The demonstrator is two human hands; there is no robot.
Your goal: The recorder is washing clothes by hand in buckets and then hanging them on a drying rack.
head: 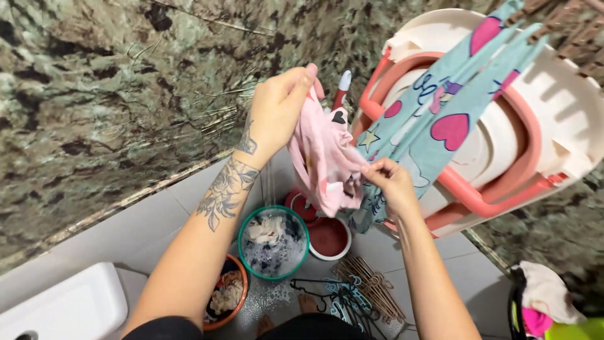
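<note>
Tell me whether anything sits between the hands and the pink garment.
Nothing does. The left hand grips the top of the pink garment and the right hand pinches its lower edge, both in direct contact. The teal heart-print cloth hangs just behind, draped over the tub.

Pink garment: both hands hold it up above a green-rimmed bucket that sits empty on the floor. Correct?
Not quite. The head view shows both hands, left and right, holding the pink garment, but the green-rimmed bucket holds soapy water and laundry.
</note>
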